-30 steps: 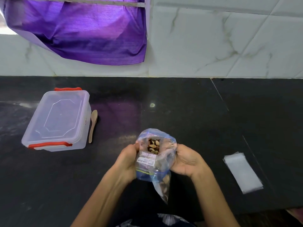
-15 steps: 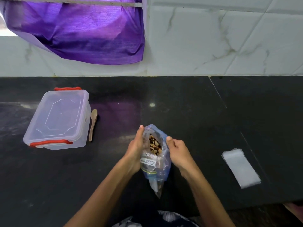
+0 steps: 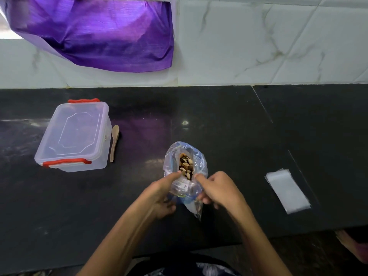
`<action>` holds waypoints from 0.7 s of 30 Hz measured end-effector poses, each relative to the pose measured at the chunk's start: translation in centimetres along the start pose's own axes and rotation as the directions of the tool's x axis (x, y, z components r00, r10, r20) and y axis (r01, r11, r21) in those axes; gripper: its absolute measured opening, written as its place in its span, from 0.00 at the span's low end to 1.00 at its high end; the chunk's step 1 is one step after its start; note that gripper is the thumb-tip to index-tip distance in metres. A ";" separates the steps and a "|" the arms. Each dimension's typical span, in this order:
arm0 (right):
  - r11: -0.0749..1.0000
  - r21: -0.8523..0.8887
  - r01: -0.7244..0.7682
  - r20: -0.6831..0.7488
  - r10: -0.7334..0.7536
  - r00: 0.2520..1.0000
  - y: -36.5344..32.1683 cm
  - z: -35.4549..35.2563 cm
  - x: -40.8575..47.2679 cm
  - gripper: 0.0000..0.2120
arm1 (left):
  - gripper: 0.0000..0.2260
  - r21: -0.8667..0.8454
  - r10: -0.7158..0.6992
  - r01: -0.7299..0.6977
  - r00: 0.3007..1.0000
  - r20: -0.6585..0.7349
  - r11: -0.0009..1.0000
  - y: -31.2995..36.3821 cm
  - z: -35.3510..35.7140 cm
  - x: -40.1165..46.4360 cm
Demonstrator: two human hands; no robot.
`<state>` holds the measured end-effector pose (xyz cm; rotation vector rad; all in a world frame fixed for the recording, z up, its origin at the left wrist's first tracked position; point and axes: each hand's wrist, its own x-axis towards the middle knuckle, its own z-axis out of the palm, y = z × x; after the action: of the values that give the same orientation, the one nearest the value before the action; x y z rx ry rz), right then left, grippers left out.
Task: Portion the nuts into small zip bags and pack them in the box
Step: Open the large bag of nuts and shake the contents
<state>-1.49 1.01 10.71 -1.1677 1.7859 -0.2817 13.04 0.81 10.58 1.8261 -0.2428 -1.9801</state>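
Two bare forearms rising from the bottom edge toward the middle of the frame, over a dark patterned garment (image 3: 199, 269) at bottom centre. One left hand (image 3: 162, 193) on the left side of one clear plastic bag (image 3: 186, 176), thumb pressed to the bag's near rim, the other fingers curled round the lower part of the bag. One right hand (image 3: 218, 189) on the bag's right side, thumb and forefinger pinching the rim, remaining fingers curled against the plastic below. Bag mouth held apart between the two hands, standing on one black countertop (image 3: 239, 136) just below frame centre, a loose corner of plastic trailing down toward the near edge. Nuts (image 3: 185, 166) visible inside through the opening, heaped together, too many and too overlapped to count. At right of centre, well apart from the hands, one flat stack of small clear zip bags (image 3: 287, 193), number in the stack not to be told. Farther back at left of centre, one clear plastic box (image 3: 76, 136), lid on, with two red clasps, one at its near end and one at its far end. Just beside the box's right wall, one small wooden spoon (image 3: 114, 142), lying flat, bowl end away from the camera. Beyond the counter, white marbled wall tiles (image 3: 258, 40) across the top, and one purple cloth (image 3: 95, 34) hanging at upper left.
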 end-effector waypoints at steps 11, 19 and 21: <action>0.985 0.023 0.172 -0.140 -0.167 0.976 0.8 1.0 -1.7 0.11 | 0.42 0.177 0.220 -0.160 0.889 -0.401 0.971 -0.9 2.2 -1.4; 0.914 0.266 0.306 -0.178 -0.265 0.948 2.7 3.1 -0.4 0.10 | 0.13 -0.034 0.193 -0.207 0.950 -0.246 0.978 -0.5 2.9 -1.0; 0.893 0.288 0.345 -0.179 -0.304 0.936 3.0 3.5 -0.2 0.10 | 0.13 -0.042 0.187 -0.204 0.949 -0.255 0.978 -0.7 2.5 -0.7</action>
<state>-0.47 3.76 7.16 -1.2309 1.5719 -0.8291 10.51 1.38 11.21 1.9046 -0.2641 -1.5882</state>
